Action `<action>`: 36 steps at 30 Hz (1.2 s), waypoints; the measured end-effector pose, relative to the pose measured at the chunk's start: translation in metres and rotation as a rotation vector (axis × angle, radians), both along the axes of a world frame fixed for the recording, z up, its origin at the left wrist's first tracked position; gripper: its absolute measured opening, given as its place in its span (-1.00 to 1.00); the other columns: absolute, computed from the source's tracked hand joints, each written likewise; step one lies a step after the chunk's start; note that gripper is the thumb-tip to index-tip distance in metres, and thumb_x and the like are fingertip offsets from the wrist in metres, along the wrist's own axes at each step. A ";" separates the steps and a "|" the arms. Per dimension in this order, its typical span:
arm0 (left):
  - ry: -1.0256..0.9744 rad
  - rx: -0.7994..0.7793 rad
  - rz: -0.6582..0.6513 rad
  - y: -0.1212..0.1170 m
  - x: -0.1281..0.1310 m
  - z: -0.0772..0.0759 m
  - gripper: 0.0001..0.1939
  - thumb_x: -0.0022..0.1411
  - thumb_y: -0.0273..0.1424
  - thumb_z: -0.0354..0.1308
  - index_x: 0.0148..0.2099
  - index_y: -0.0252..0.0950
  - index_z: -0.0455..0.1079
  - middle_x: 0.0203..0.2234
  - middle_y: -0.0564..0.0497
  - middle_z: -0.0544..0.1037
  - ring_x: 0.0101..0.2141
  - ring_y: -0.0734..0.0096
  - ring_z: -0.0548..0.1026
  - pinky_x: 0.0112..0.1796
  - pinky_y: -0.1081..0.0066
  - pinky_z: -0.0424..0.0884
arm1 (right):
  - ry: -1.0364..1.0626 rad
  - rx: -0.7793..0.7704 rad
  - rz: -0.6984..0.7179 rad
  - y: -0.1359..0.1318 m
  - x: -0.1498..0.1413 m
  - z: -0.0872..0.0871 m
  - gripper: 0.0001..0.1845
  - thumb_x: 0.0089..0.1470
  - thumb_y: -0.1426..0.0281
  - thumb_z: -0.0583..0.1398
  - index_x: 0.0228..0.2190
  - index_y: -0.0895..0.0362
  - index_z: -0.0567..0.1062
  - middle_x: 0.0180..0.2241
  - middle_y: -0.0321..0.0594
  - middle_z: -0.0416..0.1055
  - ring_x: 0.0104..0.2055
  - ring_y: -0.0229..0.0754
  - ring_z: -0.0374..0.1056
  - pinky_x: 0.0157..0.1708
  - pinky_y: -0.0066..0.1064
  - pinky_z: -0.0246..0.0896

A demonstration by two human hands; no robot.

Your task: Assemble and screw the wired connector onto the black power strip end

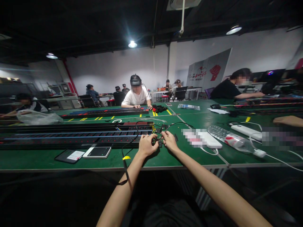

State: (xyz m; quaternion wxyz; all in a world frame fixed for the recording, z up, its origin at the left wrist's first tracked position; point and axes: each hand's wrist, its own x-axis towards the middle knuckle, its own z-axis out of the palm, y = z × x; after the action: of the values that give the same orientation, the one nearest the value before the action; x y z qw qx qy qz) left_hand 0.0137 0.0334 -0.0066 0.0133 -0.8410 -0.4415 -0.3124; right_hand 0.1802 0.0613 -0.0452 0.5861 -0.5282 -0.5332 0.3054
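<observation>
Bare forearms (201, 173) cross the edge of the green counter (175, 160). Left hand (147, 145) curled, thumb and fingers closed round a small black part (154, 141) by the right end of a long black strip (71, 139). Right hand (169, 141) just beside, fingertips bunched; cannot tell what they grip. Clear bottle (236, 142) lies farther right.
</observation>
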 end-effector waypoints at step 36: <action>-0.026 0.044 -0.025 0.004 -0.001 -0.005 -0.72 0.22 -0.29 0.15 -0.01 -0.16 0.38 -0.21 0.07 0.62 -0.17 0.23 0.50 -0.08 0.22 0.21 | -0.198 0.201 -0.118 -0.011 -0.005 0.009 -0.59 0.19 0.00 0.01 -0.35 0.08 0.37 -0.44 -0.19 0.47 -0.44 -0.13 0.40 -0.38 -0.37 0.24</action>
State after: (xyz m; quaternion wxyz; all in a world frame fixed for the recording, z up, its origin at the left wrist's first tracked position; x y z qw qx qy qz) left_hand 0.0126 0.0373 -0.0113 0.0223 -0.8418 -0.4240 -0.3333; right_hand 0.1756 0.0508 -0.0358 0.5975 -0.5246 -0.5844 0.1620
